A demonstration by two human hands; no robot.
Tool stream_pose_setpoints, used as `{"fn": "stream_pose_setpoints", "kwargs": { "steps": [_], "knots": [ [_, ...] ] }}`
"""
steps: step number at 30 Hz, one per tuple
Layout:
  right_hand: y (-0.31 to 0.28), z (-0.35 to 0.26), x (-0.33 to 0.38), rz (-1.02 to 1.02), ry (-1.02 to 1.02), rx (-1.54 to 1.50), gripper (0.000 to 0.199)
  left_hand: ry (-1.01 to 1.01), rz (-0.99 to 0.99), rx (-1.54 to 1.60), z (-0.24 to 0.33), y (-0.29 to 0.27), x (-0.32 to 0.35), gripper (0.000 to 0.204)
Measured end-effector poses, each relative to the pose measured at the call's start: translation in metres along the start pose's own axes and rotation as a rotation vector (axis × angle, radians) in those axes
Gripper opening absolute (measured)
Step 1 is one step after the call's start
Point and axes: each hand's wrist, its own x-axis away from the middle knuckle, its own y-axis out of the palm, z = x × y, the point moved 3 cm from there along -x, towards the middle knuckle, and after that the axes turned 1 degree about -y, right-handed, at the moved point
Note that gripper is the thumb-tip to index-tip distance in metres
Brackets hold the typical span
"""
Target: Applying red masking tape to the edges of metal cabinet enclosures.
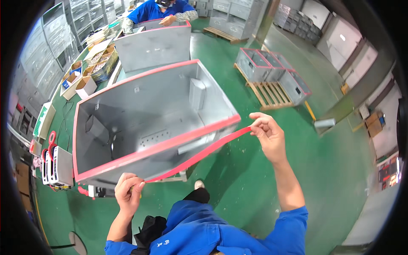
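Note:
A large open grey metal box (140, 114) with a red-edged rim lies tilted in front of me. A red strip (199, 154) stretches taut below its near rim, between my two hands. My right hand (267, 131) pinches the strip's right end just past the box's right corner. My left hand (128, 191) is closed on the strip's left end under the box's near left corner. Inside the box are a small grey bracket and rows of holes.
A second grey box (154, 44) stands behind, where a person in blue (159, 10) works. Cartons of parts (85, 78) line the left. Grey boxes sit on a wooden pallet (272, 91) at right. The floor is green (331, 170).

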Motion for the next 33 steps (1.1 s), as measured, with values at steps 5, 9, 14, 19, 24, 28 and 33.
{"fn": "stream_pose_setpoints", "kwargs": {
  "steps": [5,9,14,19,24,28,33],
  "knots": [
    [-0.021,0.028,-0.106,-0.170,-0.033,-0.026,0.006,-0.119,0.201,0.186,-0.006,0.038,-0.061,0.012],
    [-0.010,0.060,-0.178,-0.283,0.018,-0.151,0.007,-0.220,0.280,0.261,-0.002,0.057,-0.086,0.005],
    [0.022,0.099,-0.257,-0.530,0.073,-0.230,0.009,-0.188,0.470,0.009,0.008,0.082,-0.100,0.005],
    [0.045,0.134,-0.325,-0.884,0.033,-0.270,0.005,-0.409,0.910,0.041,0.031,0.131,-0.110,0.010],
    [0.076,0.150,-0.373,-1.179,-0.075,-0.121,0.006,-0.589,1.000,0.002,0.060,0.191,-0.114,0.009],
    [0.106,0.159,-0.392,-1.369,-0.185,-0.160,0.007,-0.707,1.047,-0.107,0.083,0.237,-0.124,0.011],
    [0.136,0.171,-0.401,-1.698,-0.234,-0.091,0.006,-0.844,1.160,0.059,0.092,0.285,-0.122,0.011]
  ]
}}
